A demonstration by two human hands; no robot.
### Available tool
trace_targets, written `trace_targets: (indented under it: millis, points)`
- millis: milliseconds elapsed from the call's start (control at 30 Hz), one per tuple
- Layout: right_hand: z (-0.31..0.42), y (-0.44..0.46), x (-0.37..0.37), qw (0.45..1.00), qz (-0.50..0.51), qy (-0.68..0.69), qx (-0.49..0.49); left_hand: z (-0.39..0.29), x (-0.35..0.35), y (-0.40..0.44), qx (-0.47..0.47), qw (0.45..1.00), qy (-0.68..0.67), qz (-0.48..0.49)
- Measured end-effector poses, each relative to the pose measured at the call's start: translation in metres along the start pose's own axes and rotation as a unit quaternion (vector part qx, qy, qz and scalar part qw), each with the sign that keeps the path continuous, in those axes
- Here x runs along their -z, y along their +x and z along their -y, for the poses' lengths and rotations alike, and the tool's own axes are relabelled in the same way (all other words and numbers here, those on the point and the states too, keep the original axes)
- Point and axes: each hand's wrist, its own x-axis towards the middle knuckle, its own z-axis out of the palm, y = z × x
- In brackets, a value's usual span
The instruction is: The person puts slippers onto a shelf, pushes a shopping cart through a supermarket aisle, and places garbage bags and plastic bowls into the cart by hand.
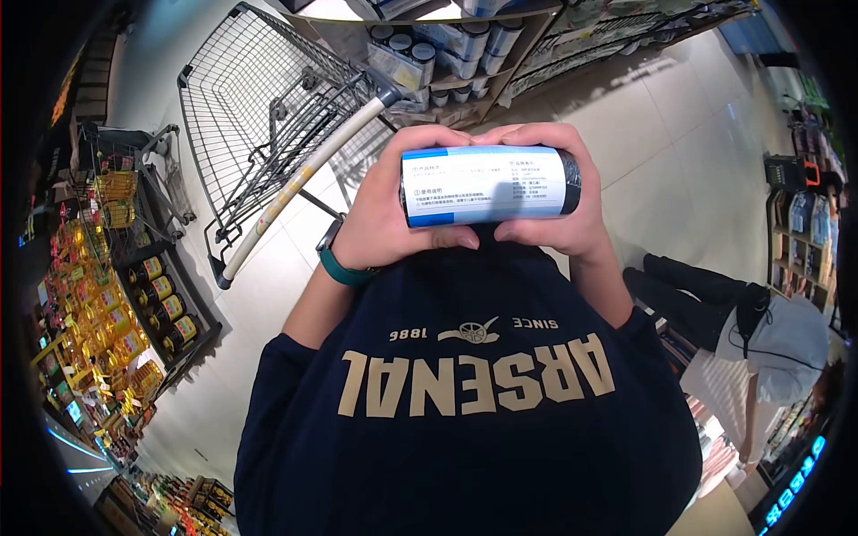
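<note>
A dark roll with a blue and white printed label (487, 186) lies sideways between both hands, in front of the chest. My left hand (375, 196) wraps its left end, with fingers over the top edge and the thumb below. Around the right end, my right hand (572, 192) closes in the same way. The label faces the camera and carries small printed text. A watch with a green band (344, 259) is on the left wrist. The palms are hidden behind the roll.
An empty wire shopping cart (259, 98) stands at the upper left, its handle near my left hand. Shelves with rolled goods (438, 58) are at the top. Bottle displays (165, 304) line the left. Another person in a light cap (786, 344) is at the right.
</note>
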Motion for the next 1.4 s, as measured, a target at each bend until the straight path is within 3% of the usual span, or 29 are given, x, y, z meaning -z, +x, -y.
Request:
trace_targets:
  millis: [467,533,600,667,733,800,1000,1067,1200,1267,1300,1400]
  points:
    - [-0.005,-0.007,0.001,0.998,-0.038,0.028,-0.040,0.008,-0.008,-0.002,0.024,0.999,-0.007,-0.022]
    - [-0.001,-0.006,0.000,0.997,-0.049,0.034,-0.053,0.005,-0.012,-0.005,0.097,0.992,-0.054,-0.066]
    - [0.004,-0.003,-0.003,0.995,-0.060,0.039,-0.067,0.007,-0.013,-0.004,0.083,0.991,-0.056,-0.087]
    - [0.006,-0.002,-0.007,0.986,-0.103,0.082,-0.102,0.008,-0.016,-0.003,0.121,0.965,-0.179,-0.149]
    - [0.001,-0.002,-0.006,0.992,-0.091,0.071,-0.059,0.011,-0.014,-0.001,0.116,0.960,-0.204,-0.154]
    - [0.000,-0.002,-0.003,0.986,-0.090,0.102,-0.093,0.010,-0.014,0.004,0.101,0.938,-0.279,-0.181]
    - [-0.001,0.001,0.012,0.991,-0.059,0.027,-0.119,0.011,-0.011,0.012,0.104,0.916,-0.317,-0.223]
    - [-0.002,-0.002,0.017,0.978,-0.091,0.043,-0.181,0.016,-0.005,0.008,0.127,0.921,-0.303,-0.211]
    - [-0.004,-0.006,0.028,0.975,-0.178,0.018,-0.133,0.015,0.006,0.002,0.150,0.917,-0.335,-0.159]
    - [-0.005,-0.003,0.030,0.963,-0.247,0.036,-0.102,0.012,0.011,0.003,0.120,0.954,-0.254,-0.102]
    - [-0.005,-0.004,0.033,0.962,-0.245,0.046,-0.110,0.003,0.014,0.006,0.162,0.961,-0.216,-0.064]
    - [-0.007,-0.004,0.036,0.960,-0.253,0.032,-0.115,0.011,0.011,0.003,0.121,0.976,-0.179,-0.017]
